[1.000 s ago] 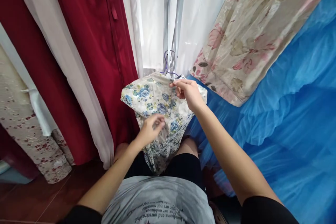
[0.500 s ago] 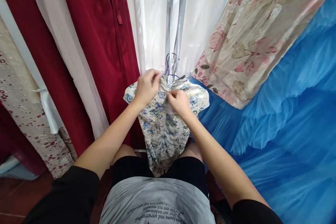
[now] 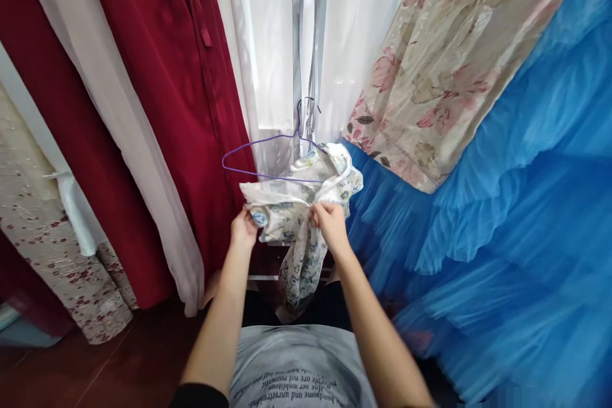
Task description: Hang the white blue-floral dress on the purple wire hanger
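Observation:
A white blouse (image 3: 296, 229) with a blue floral print hangs in front of me, half off a purple wire hanger (image 3: 258, 141). The hanger's left arm is bare; its right arm still runs into the blouse's right shoulder. My left hand (image 3: 245, 227) is closed on the blouse's left edge, pulled out below the hanger. Fabric at the middle, near the neckline, is pinched in my right hand (image 3: 329, 220). The lower part of the blouse dangles, bunched, towards my lap.
Dark red cloth (image 3: 191, 140) and pale garments hang at the left. White curtain-like fabric (image 3: 272, 44) and grey straps (image 3: 310, 25) are behind the hanger. On the right hang a beige floral garment (image 3: 430, 76) and blue tulle (image 3: 502, 236). Reddish floor tiles (image 3: 119, 357) show below.
The blouse's left shoulder has come off the hanger, baring its left arm. My left hand has moved down and left with the fabric; my right hand has lowered slightly.

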The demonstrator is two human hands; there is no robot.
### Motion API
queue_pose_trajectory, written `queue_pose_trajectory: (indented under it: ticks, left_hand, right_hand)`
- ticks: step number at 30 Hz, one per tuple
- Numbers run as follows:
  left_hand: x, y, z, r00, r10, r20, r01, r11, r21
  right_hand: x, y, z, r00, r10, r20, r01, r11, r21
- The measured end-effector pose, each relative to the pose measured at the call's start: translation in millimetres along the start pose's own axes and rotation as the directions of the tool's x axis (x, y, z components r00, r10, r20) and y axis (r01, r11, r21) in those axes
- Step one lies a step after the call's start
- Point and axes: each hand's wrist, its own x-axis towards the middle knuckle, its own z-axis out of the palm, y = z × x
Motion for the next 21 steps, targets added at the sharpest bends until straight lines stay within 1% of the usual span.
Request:
queue_pose_trajectory:
  ticks: [1, 2, 3, 4, 5, 6, 8, 9, 10, 11, 12, 13, 14, 16, 17, 18, 19, 21]
  left_hand:
    - [-13, -15, -2.9, 1.000, -0.006, 0.016, 0.006, 1.000, -0.026]
    - [-26, -28, -2.8, 0.997, -0.009, 0.072, 0.014, 0.998, -0.059]
    - [-40, -37, 0.1, 0.988, -0.006, 0.155, 0.019, 0.997, -0.078]
    - [-53, -42, 5.1, 0.968, 0.002, 0.252, 0.018, 0.997, -0.078]
    - [-67, -44, 11.6, 0.936, 0.016, 0.352, 0.001, 0.999, -0.050]
    - [-80, -44, 18.9, 0.898, 0.033, 0.439, -0.040, 0.999, 0.009]
    - [-103, -40, 33.2, 0.825, 0.055, 0.562, -0.191, 0.964, 0.186]
    - [-113, -38, 39.1, 0.793, 0.057, 0.606, -0.277, 0.920, 0.277]
    - [-122, -36, 43.8, 0.766, 0.055, 0.641, -0.356, 0.866, 0.352]
    - [-129, -35, 47.2, 0.741, 0.054, 0.669, -0.422, 0.812, 0.402]
    - [-133, -35, 49.3, 0.722, 0.059, 0.690, -0.472, 0.771, 0.428]
    - [-136, -35, 50.2, 0.707, 0.074, 0.703, -0.506, 0.747, 0.430]
    - [-137, -35, 49.9, 0.697, 0.096, 0.710, -0.528, 0.739, 0.418]
    - [-135, -38, 46.0, 0.675, 0.102, 0.731, -0.535, 0.750, 0.389]
    - [-132, -39, 42.4, 0.658, 0.067, 0.750, -0.522, 0.759, 0.390]
    - [-130, -41, 37.6, 0.636, 0.007, 0.771, -0.503, 0.762, 0.408]
    - [-127, -43, 31.7, 0.610, -0.077, 0.788, -0.479, 0.756, 0.445]
    - [-124, -47, 16.9, 0.561, -0.264, 0.785, -0.428, 0.718, 0.548]
  right_hand:
    - [-12, 13, -4, 0.994, 0.011, -0.108, -0.010, 1.000, 0.005]
    - [-23, 26, -8, 0.980, 0.028, -0.196, -0.028, 1.000, 0.006]
    - [-33, 37, -12, 0.982, 0.056, -0.180, -0.060, 0.998, -0.013]
    - [-41, 46, -17, 0.991, 0.082, -0.110, -0.090, 0.993, -0.075]
    - [-46, 51, -21, 0.994, 0.099, -0.043, -0.103, 0.986, -0.132]
    - [-50, 52, -25, 0.995, 0.098, 0.016, -0.093, 0.978, -0.186]
    - [-52, 45, -30, 0.994, 0.041, 0.103, -0.016, 0.972, -0.235]
    - [-52, 38, -31, 0.987, 0.006, 0.161, 0.030, 0.976, -0.218]
    - [-53, 31, -31, 0.969, -0.013, 0.247, 0.059, 0.982, -0.181]
    - [-54, 23, -30, 0.938, -0.015, 0.346, 0.065, 0.989, -0.133]
    - [-56, 16, -29, 0.903, -0.005, 0.430, 0.044, 0.996, -0.082]
    - [-59, 10, -28, 0.875, 0.016, 0.484, -0.001, 0.999, -0.032]
    - [-62, 6, -26, 0.865, 0.048, 0.500, -0.067, 0.998, 0.019]
    - [-68, -1, -24, 0.886, 0.135, 0.443, -0.224, 0.962, 0.155]
    - [-70, -4, -24, 0.900, 0.178, 0.398, -0.292, 0.924, 0.246]
    - [-71, -7, -25, 0.907, 0.216, 0.360, -0.344, 0.875, 0.340]
    - [-73, -10, -27, 0.910, 0.246, 0.333, -0.377, 0.824, 0.423]
    - [-76, -17, -39, 0.904, 0.281, 0.322, -0.416, 0.748, 0.517]
